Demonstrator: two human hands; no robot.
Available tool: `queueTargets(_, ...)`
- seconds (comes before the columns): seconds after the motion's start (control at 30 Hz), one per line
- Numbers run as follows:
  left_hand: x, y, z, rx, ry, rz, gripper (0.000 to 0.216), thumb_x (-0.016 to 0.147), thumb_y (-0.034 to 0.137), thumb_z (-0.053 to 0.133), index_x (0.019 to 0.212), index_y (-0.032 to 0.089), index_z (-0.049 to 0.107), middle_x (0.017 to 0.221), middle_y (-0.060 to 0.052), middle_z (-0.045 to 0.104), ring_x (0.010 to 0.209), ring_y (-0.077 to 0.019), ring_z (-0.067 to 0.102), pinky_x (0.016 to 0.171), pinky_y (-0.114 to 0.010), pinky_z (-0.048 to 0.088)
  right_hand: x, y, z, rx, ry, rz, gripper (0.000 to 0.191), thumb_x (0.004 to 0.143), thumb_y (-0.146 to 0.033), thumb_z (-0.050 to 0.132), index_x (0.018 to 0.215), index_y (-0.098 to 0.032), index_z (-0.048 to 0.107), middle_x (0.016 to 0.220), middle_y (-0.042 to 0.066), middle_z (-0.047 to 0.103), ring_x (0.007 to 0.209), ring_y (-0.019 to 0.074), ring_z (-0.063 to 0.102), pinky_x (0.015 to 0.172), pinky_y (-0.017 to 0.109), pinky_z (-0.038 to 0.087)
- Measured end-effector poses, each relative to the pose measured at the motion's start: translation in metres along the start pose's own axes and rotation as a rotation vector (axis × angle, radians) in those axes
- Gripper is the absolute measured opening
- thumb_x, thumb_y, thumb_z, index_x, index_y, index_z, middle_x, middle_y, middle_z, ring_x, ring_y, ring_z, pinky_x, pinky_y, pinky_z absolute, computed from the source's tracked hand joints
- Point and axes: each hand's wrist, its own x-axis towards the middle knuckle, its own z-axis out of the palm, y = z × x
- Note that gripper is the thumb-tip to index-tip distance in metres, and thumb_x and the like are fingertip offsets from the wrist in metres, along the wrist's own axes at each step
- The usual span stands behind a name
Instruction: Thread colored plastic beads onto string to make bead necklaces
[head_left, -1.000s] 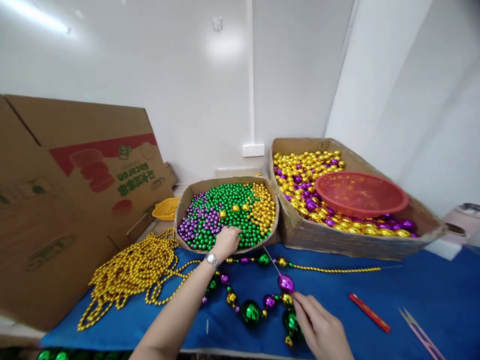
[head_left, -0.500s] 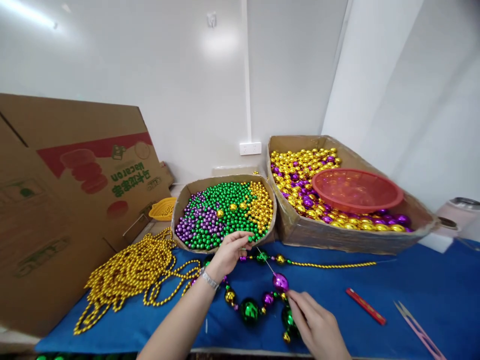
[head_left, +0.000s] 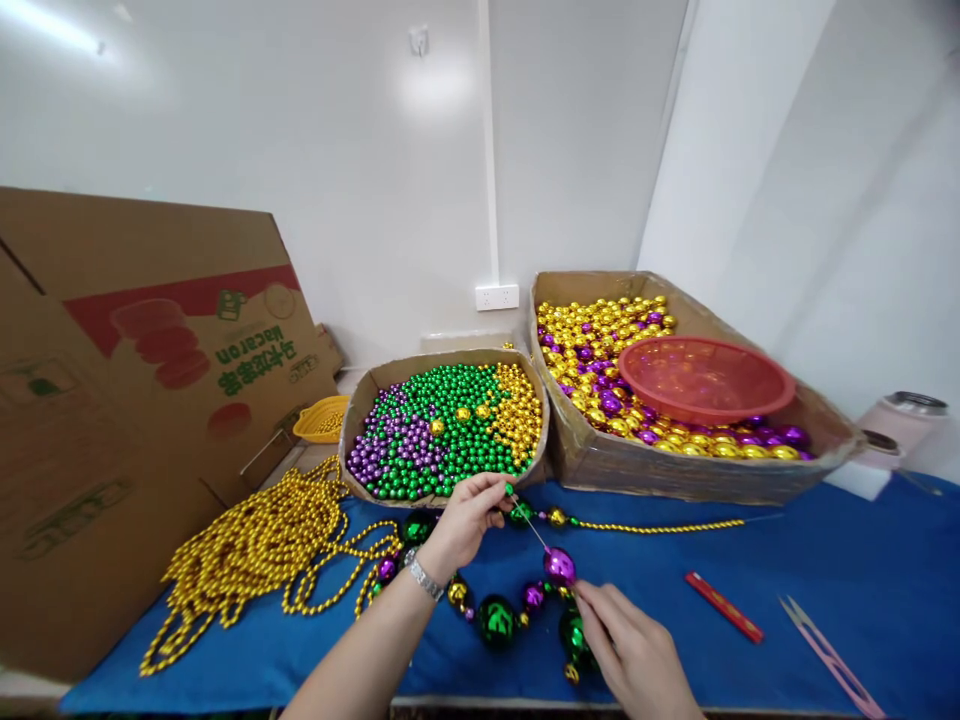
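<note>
My left hand (head_left: 466,517) pinches a small green bead (head_left: 509,490) at the tip of a thin needle (head_left: 529,524), just in front of the small cardboard box (head_left: 352,420) of green, purple and gold beads. My right hand (head_left: 634,655) rests low on the blue cloth, fingers closed on the string beside a large purple bead (head_left: 559,566) threaded on the needle. A partly strung chain of big green, purple and gold beads (head_left: 496,618) curves between my hands.
A heap of gold bead strands (head_left: 255,545) lies at left. A large box (head_left: 675,475) of gold and purple balls holds a red basin (head_left: 705,378). A red stick (head_left: 724,606) and pink scissors (head_left: 829,655) lie at right. Flattened cardboard (head_left: 112,400) leans at left.
My left hand has come back out of the small bead box with a green bead and brought it to the needle tip. The right hand barely moved.
</note>
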Motion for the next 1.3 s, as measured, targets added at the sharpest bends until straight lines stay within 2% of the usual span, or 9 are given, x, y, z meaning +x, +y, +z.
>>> queueTargets(0.17,0.002,0.0,0.011,0.27,0.026,0.144,0.029,0.074,0.037,0.067,0.094,0.016,0.07,0.079,-0.004,0.062,0.07,-0.0129,0.053,0.053,-0.019,0.04,-0.003,0.007,-0.002,-0.062,-0.026,0.031,0.037,0.097,-0.033,0.032,0.099,-0.019,0.066,0.077,0.006,0.069,0.067,0.0164,0.067,0.061,0.025,0.052)
queueTargets(0.3,0.006,0.001,0.026,0.32,0.012,0.171,0.026,0.074,0.035,0.067,0.093,0.016,0.069,0.076,-0.003,0.059,0.067,-0.0121,0.051,0.053,-0.02,0.041,-0.007,0.016,-0.009,-0.121,-0.044,0.063,0.037,0.098,-0.031,0.031,0.101,-0.019,0.066,0.073,0.005,0.066,0.063,0.0138,0.064,0.058,0.022,0.049)
queueTargets(0.53,0.011,-0.009,0.054,0.249,-0.032,0.104,0.024,0.07,0.031,0.07,0.086,0.014,0.067,0.073,-0.001,0.058,0.059,-0.0086,0.049,0.051,-0.018,0.041,-0.013,0.023,-0.019,-0.157,-0.018,0.082,0.032,0.096,-0.025,0.035,0.103,-0.017,0.065,0.073,0.005,0.064,0.064,0.0139,0.063,0.06,0.023,0.048)
queueTargets(0.63,0.013,-0.014,0.06,0.098,-0.015,0.06,0.025,0.069,0.031,0.071,0.086,0.013,0.067,0.073,-0.002,0.058,0.059,-0.0085,0.051,0.051,-0.019,0.042,-0.013,0.025,-0.021,-0.123,-0.014,0.106,0.03,0.096,-0.025,0.036,0.103,-0.018,0.064,0.075,0.005,0.065,0.065,0.0139,0.063,0.061,0.023,0.048)
queueTargets(0.8,0.019,-0.017,0.056,-0.163,0.018,-0.066,0.029,0.067,0.031,0.074,0.089,0.013,0.066,0.073,-0.003,0.061,0.064,-0.0111,0.056,0.052,-0.02,0.044,-0.016,0.027,-0.024,-0.108,0.018,0.099,0.027,0.095,-0.025,0.039,0.102,-0.018,0.064,0.075,0.005,0.065,0.067,0.015,0.064,0.061,0.024,0.047)
queueTargets(1.3,0.019,-0.019,0.057,-0.222,0.016,-0.087,0.028,0.067,0.029,0.074,0.088,0.012,0.066,0.071,-0.004,0.063,0.061,-0.0116,0.058,0.05,-0.021,0.045,-0.018,0.031,-0.025,-0.096,-0.007,0.092,0.028,0.095,-0.025,0.038,0.105,-0.017,0.063,0.074,0.004,0.064,0.063,0.0145,0.063,0.058,0.024,0.047)
